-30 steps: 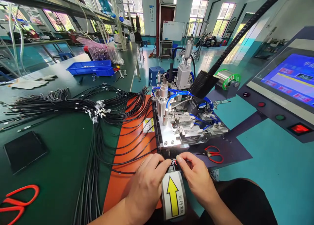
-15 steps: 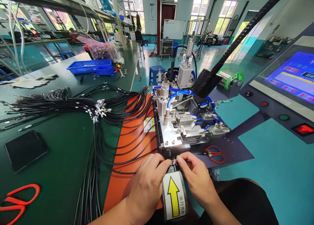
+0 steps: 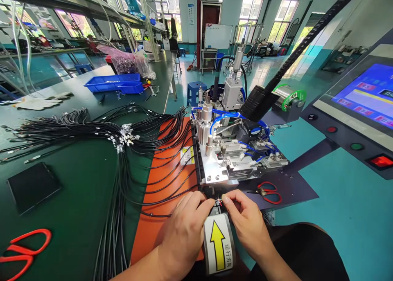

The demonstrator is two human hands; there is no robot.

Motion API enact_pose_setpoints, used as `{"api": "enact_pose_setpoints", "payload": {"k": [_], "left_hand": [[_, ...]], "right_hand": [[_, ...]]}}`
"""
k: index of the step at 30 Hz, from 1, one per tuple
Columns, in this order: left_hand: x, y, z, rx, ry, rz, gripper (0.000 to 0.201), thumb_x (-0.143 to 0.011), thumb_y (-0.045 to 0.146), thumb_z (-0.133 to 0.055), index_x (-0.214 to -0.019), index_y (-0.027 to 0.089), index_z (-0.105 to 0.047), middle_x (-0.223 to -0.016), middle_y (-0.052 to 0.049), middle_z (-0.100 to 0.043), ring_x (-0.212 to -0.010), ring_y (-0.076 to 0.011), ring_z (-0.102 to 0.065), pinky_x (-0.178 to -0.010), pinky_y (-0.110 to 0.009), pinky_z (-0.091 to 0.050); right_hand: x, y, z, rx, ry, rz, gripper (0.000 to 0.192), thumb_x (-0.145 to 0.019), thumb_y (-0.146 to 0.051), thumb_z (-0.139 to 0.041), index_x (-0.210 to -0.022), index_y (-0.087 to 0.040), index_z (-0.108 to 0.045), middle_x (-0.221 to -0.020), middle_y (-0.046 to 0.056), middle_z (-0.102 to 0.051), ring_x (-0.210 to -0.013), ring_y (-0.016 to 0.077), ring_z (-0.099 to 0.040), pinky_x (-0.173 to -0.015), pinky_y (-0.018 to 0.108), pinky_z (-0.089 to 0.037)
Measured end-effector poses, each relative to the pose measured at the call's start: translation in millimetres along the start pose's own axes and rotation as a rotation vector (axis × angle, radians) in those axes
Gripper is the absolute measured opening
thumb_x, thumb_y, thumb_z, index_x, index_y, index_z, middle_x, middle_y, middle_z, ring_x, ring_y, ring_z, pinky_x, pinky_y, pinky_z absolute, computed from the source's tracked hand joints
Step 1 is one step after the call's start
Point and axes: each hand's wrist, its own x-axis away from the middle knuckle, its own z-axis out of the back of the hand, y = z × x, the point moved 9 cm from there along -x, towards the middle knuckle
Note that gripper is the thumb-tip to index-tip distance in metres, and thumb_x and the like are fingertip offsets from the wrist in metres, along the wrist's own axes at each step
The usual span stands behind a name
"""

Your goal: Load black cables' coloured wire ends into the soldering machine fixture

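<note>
A tiny wire end (image 3: 218,202) is sitting between 2 hands at the front of the machine (image 3: 229,162). The left hand (image 3: 184,230) and right hand (image 3: 247,223) are both pinching it with fingertips pressed together, above the yellow arrow label (image 3: 218,244).

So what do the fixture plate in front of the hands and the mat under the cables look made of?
Fixture plate: likely bare machined aluminium, silvery, matte, with screw heads showing. Mat: probably rubber or silicone, flat orange, dull, no glare. Cables: black plastic-looking jackets.

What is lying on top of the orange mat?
Black cables loop across the orange mat, and the left hand rests on its near edge. The mat under hand and cables is hidden.
</note>
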Motion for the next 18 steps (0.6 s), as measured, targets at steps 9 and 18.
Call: {"api": "enact_pose_setpoints", "payload": {"k": [9, 18], "left_hand": [[-0.5, -3.0, -1.9, -0.066, -0.003, 0.013, 0.025, -0.091, 0.011, -0.049, -0.108, 0.019, -0.065, -0.097, -0.008, -0.057, -0.088, -0.0226, -0.054, -0.078, -0.040, -0.054], [0.5, -0.6, -1.6, -0.079, 0.001, 0.006, 0.025, -0.091, 0.010, -0.047, -0.105, 0.019, -0.067, -0.093, -0.007, -0.055, -0.085, -0.0223, -0.052, -0.073, -0.040, -0.053]], "right_hand": [[-0.7, -2.6, 0.0, 0.022, 0.010, -0.018, 0.038, -0.096, -0.055, -0.053, -0.086, -0.019, -0.063, -0.082, 0.002, -0.063, -0.076, 0.0184, -0.055, -0.067, 0.027, -0.043], [0.9, 0.9, -1.7, -0.007, 0.019, -0.035, 0.039, -0.095, -0.056, -0.053, -0.086, -0.019, -0.062, -0.079, 0.002, -0.061, -0.072, 0.0176, -0.053, -0.063, 0.026, -0.042]]}}
